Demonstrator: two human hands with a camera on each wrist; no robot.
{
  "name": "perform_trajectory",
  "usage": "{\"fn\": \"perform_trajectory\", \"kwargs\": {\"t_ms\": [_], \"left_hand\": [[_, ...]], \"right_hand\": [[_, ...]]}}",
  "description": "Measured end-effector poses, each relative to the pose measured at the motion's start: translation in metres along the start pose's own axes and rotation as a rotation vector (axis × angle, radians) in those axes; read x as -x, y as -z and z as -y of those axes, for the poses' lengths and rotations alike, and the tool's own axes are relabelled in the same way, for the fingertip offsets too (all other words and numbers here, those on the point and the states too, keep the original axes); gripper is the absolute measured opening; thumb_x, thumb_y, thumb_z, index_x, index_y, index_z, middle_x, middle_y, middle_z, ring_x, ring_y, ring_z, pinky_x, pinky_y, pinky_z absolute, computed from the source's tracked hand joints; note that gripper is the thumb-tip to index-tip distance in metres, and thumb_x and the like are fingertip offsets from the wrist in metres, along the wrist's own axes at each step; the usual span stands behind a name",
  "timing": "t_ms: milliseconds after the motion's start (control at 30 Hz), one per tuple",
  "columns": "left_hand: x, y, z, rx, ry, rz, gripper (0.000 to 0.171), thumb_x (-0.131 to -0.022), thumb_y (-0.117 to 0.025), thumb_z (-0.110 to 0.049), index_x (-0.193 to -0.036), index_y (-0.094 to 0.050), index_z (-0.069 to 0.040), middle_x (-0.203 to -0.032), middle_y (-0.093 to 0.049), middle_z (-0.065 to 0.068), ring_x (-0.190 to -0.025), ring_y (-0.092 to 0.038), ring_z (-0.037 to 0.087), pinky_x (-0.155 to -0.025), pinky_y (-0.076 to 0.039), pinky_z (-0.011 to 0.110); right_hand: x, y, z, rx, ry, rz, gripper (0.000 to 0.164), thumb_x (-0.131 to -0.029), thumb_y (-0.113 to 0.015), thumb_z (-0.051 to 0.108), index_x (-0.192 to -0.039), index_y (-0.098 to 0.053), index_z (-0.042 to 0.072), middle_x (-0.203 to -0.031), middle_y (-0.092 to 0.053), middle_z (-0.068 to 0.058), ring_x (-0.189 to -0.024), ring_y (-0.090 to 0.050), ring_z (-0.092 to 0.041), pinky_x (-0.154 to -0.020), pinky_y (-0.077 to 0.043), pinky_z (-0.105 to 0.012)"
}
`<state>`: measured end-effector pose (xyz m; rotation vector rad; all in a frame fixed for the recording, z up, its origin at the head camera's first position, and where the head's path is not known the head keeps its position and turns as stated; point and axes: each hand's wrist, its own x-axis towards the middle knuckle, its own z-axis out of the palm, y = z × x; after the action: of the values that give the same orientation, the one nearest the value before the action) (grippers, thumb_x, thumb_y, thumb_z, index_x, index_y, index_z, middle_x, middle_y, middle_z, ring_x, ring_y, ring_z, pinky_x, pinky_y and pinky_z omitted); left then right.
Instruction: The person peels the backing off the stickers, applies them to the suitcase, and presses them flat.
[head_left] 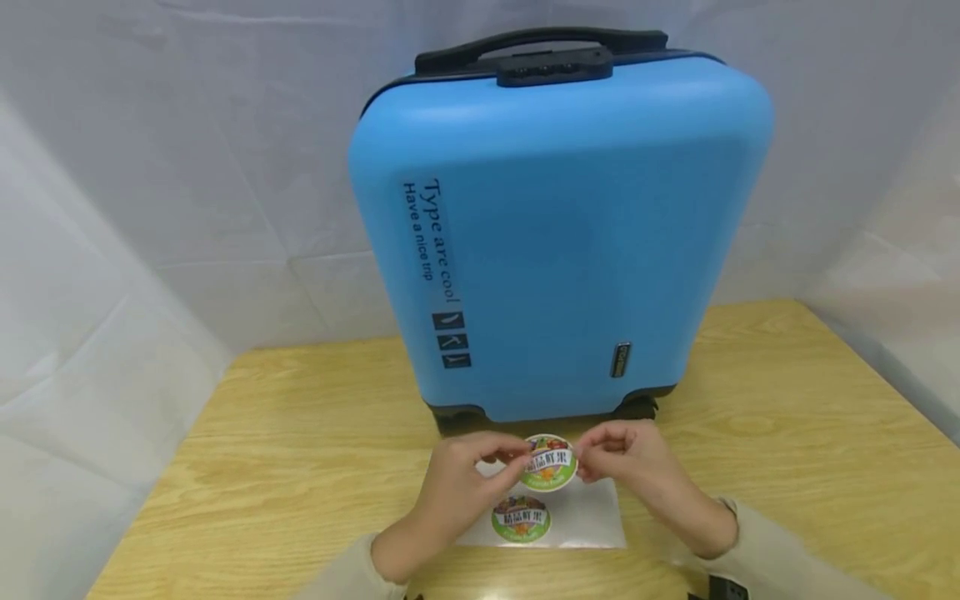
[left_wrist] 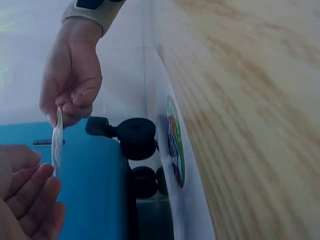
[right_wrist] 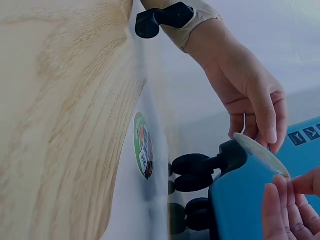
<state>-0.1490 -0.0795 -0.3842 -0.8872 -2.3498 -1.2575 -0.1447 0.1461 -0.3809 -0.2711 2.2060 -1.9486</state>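
A round fruit sticker [head_left: 550, 463], green and white with printed characters, is held up between both hands. My left hand [head_left: 465, 486] pinches its left edge between thumb and fingers. On the opposite edge, the right hand [head_left: 637, 464] pinches it the same way. Both wrist views show the sticker edge-on, thin and raised off the table. Below it lies a pale backing sheet [head_left: 588, 521] bearing a second round sticker [head_left: 521, 519] of the same design. Part of the sheet is hidden behind the left hand.
A blue suitcase [head_left: 555, 250] stands upright just beyond the hands, with a black top handle [head_left: 540, 37] and printed lettering on its front. Black wheels [left_wrist: 137, 137] show at its base. The wooden table [head_left: 300, 467] spreads to both sides, with white sheeting [head_left: 187, 167] behind.
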Motion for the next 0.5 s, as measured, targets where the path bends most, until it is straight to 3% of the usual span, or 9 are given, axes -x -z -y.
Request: {"fn": "perform_trajectory", "kwargs": {"t_ms": [200, 367, 500], "left_hand": [[0.0001, 0.0095, 0.0055, 0.048, 0.115, -0.030, 0.010, -0.079, -0.074, -0.008, -0.089, -0.073, -0.011, -0.083, -0.071, -0.002, -0.070, -0.062, 0.004, -0.063, -0.054, 0.022], [-0.0004, 0.0113, 0.0063, 0.122, 0.253, 0.004, 0.009, -0.081, -0.073, -0.008, -0.089, -0.073, -0.012, -0.081, -0.070, -0.003, -0.068, -0.060, 0.005, -0.061, -0.053, 0.022], [-0.0007, 0.0108, 0.0056, 0.166, 0.310, 0.046, 0.008, -0.082, -0.072, -0.013, -0.090, -0.073, -0.011, -0.082, -0.071, -0.001, -0.069, -0.061, 0.006, -0.062, -0.053, 0.022]], "right_hand": [[0.0024, 0.0071, -0.0007, -0.004, 0.032, -0.042, 0.021, -0.086, -0.063, 0.003, -0.095, -0.061, -0.016, -0.080, -0.069, -0.010, -0.069, -0.067, -0.017, -0.069, -0.057, -0.033], [0.0039, 0.0087, 0.0018, -0.017, 0.068, -0.068, 0.018, -0.086, -0.062, 0.000, -0.095, -0.061, -0.015, -0.079, -0.069, -0.006, -0.069, -0.067, -0.015, -0.069, -0.057, -0.033], [0.0047, 0.0081, 0.0021, -0.017, 0.109, -0.083, 0.017, -0.087, -0.062, 0.000, -0.094, -0.062, -0.016, -0.078, -0.069, -0.002, -0.068, -0.066, -0.014, -0.067, -0.057, -0.031]]}}
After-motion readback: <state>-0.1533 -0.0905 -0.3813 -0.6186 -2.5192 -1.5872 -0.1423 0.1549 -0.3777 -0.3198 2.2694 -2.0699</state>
